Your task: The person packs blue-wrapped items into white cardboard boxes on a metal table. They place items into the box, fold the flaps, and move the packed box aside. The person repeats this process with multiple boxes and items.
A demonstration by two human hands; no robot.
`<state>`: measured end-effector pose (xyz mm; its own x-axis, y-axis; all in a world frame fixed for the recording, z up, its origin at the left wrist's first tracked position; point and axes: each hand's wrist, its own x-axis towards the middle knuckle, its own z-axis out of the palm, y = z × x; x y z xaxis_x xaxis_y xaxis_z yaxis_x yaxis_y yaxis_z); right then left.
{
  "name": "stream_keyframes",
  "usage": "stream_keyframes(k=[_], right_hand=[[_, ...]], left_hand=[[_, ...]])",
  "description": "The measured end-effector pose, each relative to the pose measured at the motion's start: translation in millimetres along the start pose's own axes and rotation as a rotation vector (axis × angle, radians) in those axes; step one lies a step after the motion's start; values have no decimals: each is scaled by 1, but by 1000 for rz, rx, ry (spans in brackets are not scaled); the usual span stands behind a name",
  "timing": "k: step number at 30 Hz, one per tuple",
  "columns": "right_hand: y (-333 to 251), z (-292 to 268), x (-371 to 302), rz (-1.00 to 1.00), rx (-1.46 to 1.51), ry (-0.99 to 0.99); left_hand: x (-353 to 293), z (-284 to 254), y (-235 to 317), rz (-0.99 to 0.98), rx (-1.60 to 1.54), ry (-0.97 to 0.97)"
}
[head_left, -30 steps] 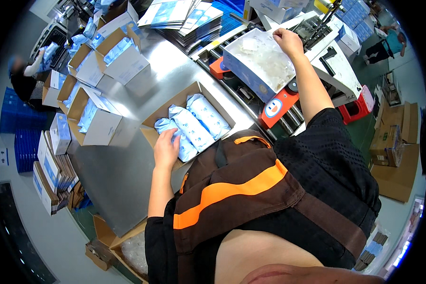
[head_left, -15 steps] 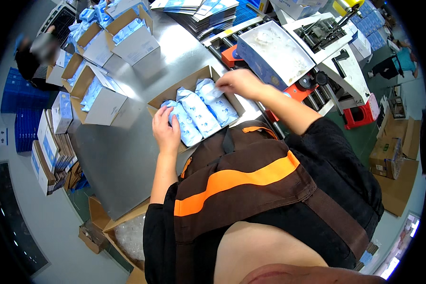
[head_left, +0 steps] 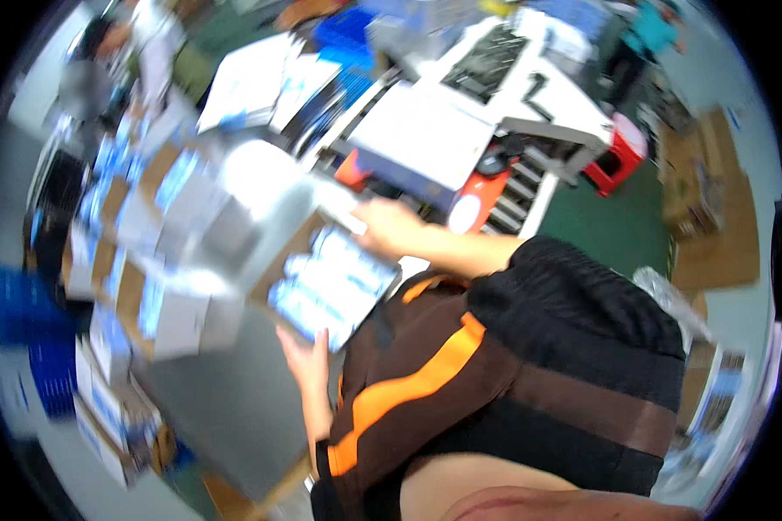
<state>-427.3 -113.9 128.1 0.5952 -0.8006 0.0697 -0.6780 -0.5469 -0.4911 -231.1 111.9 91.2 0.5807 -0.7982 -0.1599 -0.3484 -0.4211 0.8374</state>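
Note:
An open cardboard carton (head_left: 265,282) sits on the metal table in front of me, tilted in view. Inside lie several light-blue-and-white soft packets (head_left: 334,282) side by side, blurred by motion. My left hand (head_left: 308,360) is at the carton's near left corner, its thumb and fingers against the wall on either side of the corner. Over the carton's far right edge is my right hand (head_left: 389,227), with its fingers bent. A small white patch shows by its fingertips; smearing hides whether they grip it or the carton's edge.
More open cartons (head_left: 182,321) with packets stand on the left of the metal table (head_left: 208,399). Beyond my right arm is a roller machine (head_left: 517,187) bearing a blue-and-white box (head_left: 421,139). Flat stacks (head_left: 252,82) lie at the back. Another person (head_left: 161,52) is at far left.
The view has swung, so the surroundings shift. My left hand has slid from the packets and carton rim to the near left corner. My right hand has moved off the right packet to the carton's edge.

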Motion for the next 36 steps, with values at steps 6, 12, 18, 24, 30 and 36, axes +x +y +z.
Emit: stream_keyframes(k=[6,12,18,24,30,36], right_hand=[[6,82,18,-355,50,-579],[14,140,92,-606,-122,-850],[-43,87,118,-678,-19,348],[-6,127,-10,-636,7,120],[0,127,-5,-453,51,-236],[18,155,-14,-638,47,44]], left_hand=[[23,27,32,145,504,-473],[70,49,8,301,696,-40],[91,80,-50,644,483,227],[79,79,-58,906,537,345],[108,29,20,770,537,-277],[187,43,-6,189,757,-438]])
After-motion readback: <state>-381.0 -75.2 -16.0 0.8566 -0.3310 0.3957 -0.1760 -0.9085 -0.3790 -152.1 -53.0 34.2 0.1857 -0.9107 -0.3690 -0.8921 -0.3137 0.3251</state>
